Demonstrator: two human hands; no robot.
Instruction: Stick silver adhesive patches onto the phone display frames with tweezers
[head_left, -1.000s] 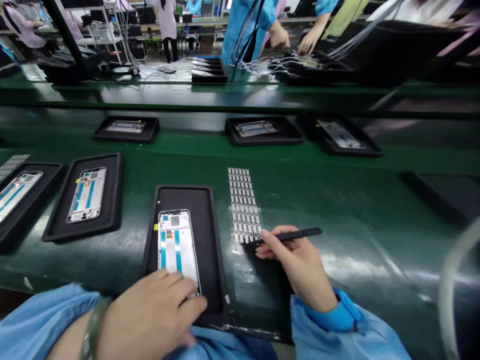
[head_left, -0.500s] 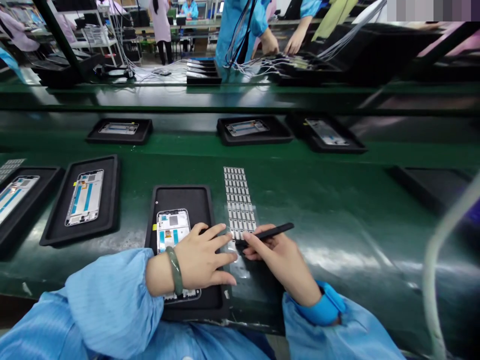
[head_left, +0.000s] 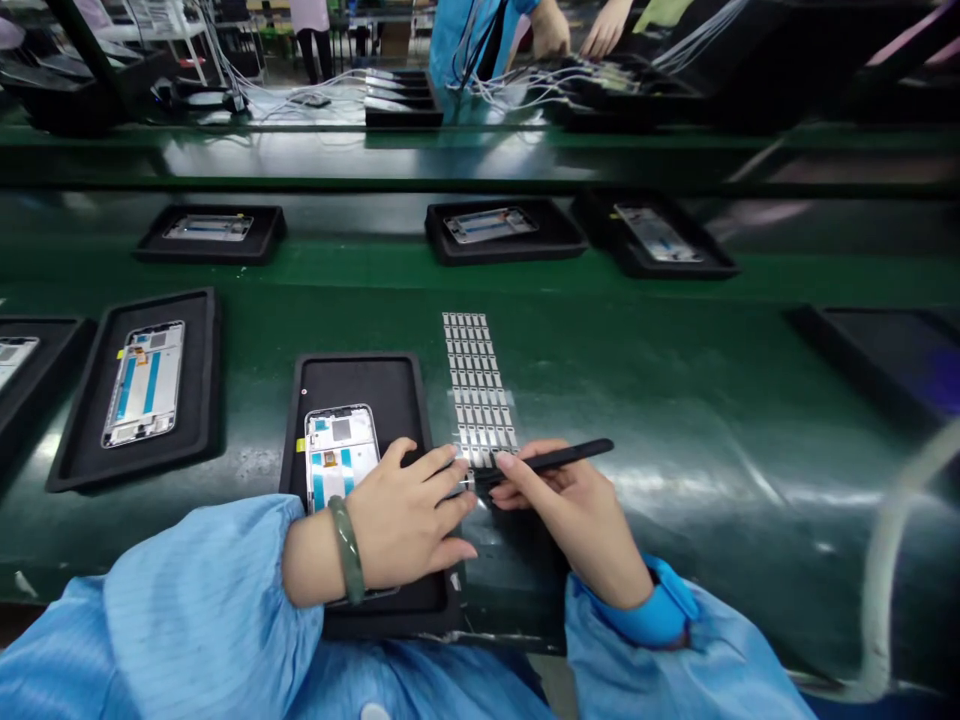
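My left hand [head_left: 401, 520] lies palm down over a black tray [head_left: 367, 375], its fingers spread. Its fingertips reach the near edge of a sheet of small silver stickers [head_left: 474, 385] on a clear backing. Partly under that hand, in the tray, is a silver phone frame [head_left: 341, 430] with blue strips and a yellow tab. My right hand [head_left: 574, 510] pinches black tweezers [head_left: 574, 453], with the rear end pointing right. The tweezers' tips are close to the sheet's lowest row, near my left fingertips; whether they grip a sticker I cannot tell.
At left, another black tray [head_left: 199, 400] holds a phone frame [head_left: 146, 385]. Several trays stand farther back, such as one tray [head_left: 559, 245] with a frame. A pale hose [head_left: 881, 560] curves at right. Beyond the bench, a co-worker's hands [head_left: 551, 30] work among cables.
The view has tilted down slightly, so the trays sit higher in the picture. My right hand and the tweezers have shifted a little right; my left hand stays at the sheet's edge.
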